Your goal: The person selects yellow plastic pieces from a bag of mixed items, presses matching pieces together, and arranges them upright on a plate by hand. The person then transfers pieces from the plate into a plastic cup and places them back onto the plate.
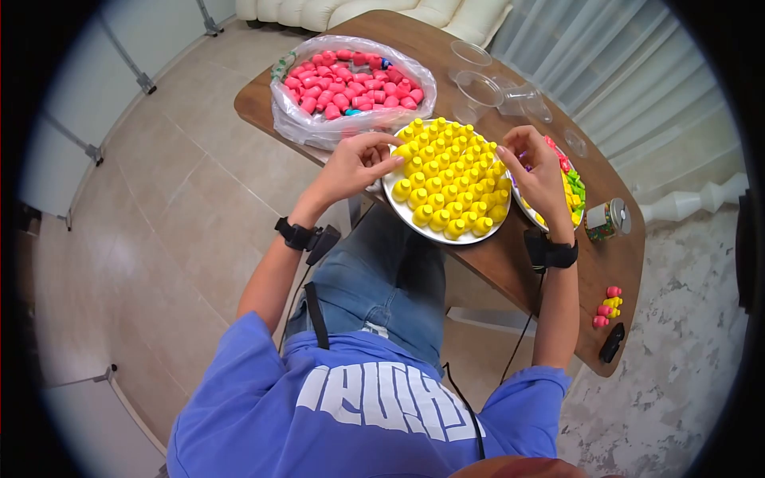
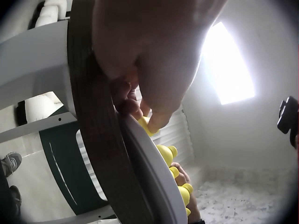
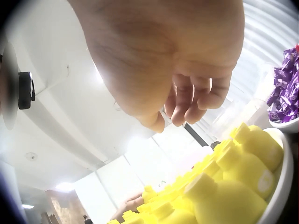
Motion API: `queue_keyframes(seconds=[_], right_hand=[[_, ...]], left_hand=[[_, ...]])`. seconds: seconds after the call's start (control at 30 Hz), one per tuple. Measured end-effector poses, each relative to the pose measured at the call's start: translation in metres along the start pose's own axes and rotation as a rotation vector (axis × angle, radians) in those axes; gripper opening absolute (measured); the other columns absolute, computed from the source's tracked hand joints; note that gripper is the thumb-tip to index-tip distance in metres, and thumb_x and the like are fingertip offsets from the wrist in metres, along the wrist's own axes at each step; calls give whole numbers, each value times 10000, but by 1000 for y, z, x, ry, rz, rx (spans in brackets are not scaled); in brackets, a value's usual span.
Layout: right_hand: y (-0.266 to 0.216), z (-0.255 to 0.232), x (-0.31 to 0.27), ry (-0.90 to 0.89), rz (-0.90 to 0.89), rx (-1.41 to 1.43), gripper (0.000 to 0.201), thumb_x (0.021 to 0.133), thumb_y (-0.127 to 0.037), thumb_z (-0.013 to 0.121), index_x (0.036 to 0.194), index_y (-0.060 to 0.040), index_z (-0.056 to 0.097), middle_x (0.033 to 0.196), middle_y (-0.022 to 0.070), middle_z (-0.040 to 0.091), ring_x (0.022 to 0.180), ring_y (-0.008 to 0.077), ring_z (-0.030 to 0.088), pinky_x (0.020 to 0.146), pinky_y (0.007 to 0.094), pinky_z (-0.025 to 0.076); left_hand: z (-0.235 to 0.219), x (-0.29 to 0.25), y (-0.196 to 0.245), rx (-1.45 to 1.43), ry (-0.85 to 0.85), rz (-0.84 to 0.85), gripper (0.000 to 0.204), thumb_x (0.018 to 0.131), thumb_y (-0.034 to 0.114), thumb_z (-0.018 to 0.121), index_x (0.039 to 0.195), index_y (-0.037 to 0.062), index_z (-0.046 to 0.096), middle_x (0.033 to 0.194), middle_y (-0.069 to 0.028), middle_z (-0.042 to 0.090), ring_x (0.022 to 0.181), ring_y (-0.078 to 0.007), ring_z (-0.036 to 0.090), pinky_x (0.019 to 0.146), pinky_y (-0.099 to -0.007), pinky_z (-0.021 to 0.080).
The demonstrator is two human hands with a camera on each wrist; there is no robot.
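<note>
Small yellow bottles [image 1: 450, 179] with round bodies and narrow caps stand in close rows on a white plate [image 1: 434, 235] at the table's front edge. At the plate's left rim, my left hand [image 1: 358, 167] pinches a yellow bottle [image 2: 145, 124] between thumb and fingers. Over the right rim hovers my right hand [image 1: 540, 171], its fingers loosely bent and holding nothing. In the right wrist view, the nearest yellow bottles [image 3: 229, 200] lie below that hand [image 3: 173, 70], apart from its fingertips.
A clear plastic bag [image 1: 299, 127] holding pink bottles [image 1: 351, 84] sits at the back left. Beyond my right hand is a plate of wrapped sweets [image 1: 575, 187]. Clear containers [image 1: 480, 88] stand behind; a jar [image 1: 607, 220], several pink and yellow bottles [image 1: 609, 307] and a black object [image 1: 612, 342] are rightward.
</note>
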State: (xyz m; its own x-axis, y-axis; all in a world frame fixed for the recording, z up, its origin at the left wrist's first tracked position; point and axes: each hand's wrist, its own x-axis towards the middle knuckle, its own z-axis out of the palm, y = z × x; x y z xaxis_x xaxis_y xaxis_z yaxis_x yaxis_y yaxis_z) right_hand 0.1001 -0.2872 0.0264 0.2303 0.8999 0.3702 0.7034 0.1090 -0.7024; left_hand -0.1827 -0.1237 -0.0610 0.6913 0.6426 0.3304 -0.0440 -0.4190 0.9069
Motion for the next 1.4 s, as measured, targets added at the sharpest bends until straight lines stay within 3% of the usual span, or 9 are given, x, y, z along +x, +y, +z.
queue_keyframes(seconds=[0.2, 0.23, 0.33, 0.47, 0.7, 0.9, 0.93, 1.1, 1.4], right_hand=[[-2, -5, 15, 6, -9, 26, 207, 948, -175, 749, 1054, -43, 630, 875, -10, 641, 765, 73, 571, 680, 245, 475], [-2, -6, 16, -3, -1, 26, 205, 949, -173, 748, 1055, -44, 630, 880, -10, 642, 764, 72, 572, 682, 244, 476], [5, -11, 21, -5, 4, 12, 194, 952, -163, 743, 1055, -46, 627, 893, -9, 642, 767, 71, 576, 690, 240, 479], [32, -16, 26, 61, -1, 99, 169, 957, -156, 738, 1031, -50, 629, 857, -37, 616, 762, 48, 556, 674, 223, 455], [42, -10, 15, 64, 51, 88, 153, 940, -171, 750, 944, -55, 650, 723, -59, 501, 665, 31, 437, 588, 245, 350], [45, -7, 0, 110, 123, -37, 206, 939, -240, 749, 962, -52, 667, 666, 8, 454, 635, 106, 417, 570, 316, 347], [47, -4, 0, 139, 73, -27, 153, 948, -153, 757, 920, -48, 649, 651, -81, 408, 602, 20, 346, 528, 260, 278], [43, -6, -1, 77, 127, -51, 185, 939, -228, 729, 959, -57, 662, 598, 5, 367, 563, 104, 360, 536, 322, 298], [43, -12, -3, -58, 99, -152, 209, 871, -216, 723, 985, -52, 662, 595, 39, 421, 561, 156, 431, 550, 347, 332]], left_hand=[[-24, 5, -6, 211, -107, 284, 301, 899, 173, 819, 1131, 4, 727, 839, 2, 567, 669, -65, 476, 581, -267, 390], [-31, 5, 0, 245, -210, 154, 315, 898, 185, 818, 1167, 46, 732, 957, -4, 597, 754, -92, 495, 675, -261, 438], [-46, 15, 21, 219, -308, 10, 368, 877, 206, 840, 1186, 48, 716, 962, -2, 610, 781, -84, 518, 708, -253, 451], [-56, 61, 37, 62, -267, 124, 342, 939, 196, 778, 1217, 20, 683, 981, 17, 611, 838, -47, 564, 759, -220, 482], [-23, 197, -5, 110, -435, 79, 630, 881, 154, 778, 1410, -70, 520, 1341, -196, 636, 1262, -256, 622, 1073, -353, 510], [-2, 240, -3, 366, -694, 66, 731, 845, 209, 839, 1444, -46, 507, 1352, -185, 638, 1268, -234, 613, 1060, -357, 512], [1, 243, 2, 393, -756, 38, 739, 842, 217, 849, 1449, -33, 510, 1356, -180, 640, 1259, -229, 615, 1053, -358, 514], [18, 255, -8, 381, -792, 80, 762, 840, 349, 869, 1448, 13, 555, 1373, -113, 653, 1246, -208, 607, 1061, -336, 482], [38, 260, -30, 265, -693, 170, 681, 822, 337, 886, 1355, 14, 613, 1330, -112, 683, 1209, -186, 632, 1060, -333, 489]])
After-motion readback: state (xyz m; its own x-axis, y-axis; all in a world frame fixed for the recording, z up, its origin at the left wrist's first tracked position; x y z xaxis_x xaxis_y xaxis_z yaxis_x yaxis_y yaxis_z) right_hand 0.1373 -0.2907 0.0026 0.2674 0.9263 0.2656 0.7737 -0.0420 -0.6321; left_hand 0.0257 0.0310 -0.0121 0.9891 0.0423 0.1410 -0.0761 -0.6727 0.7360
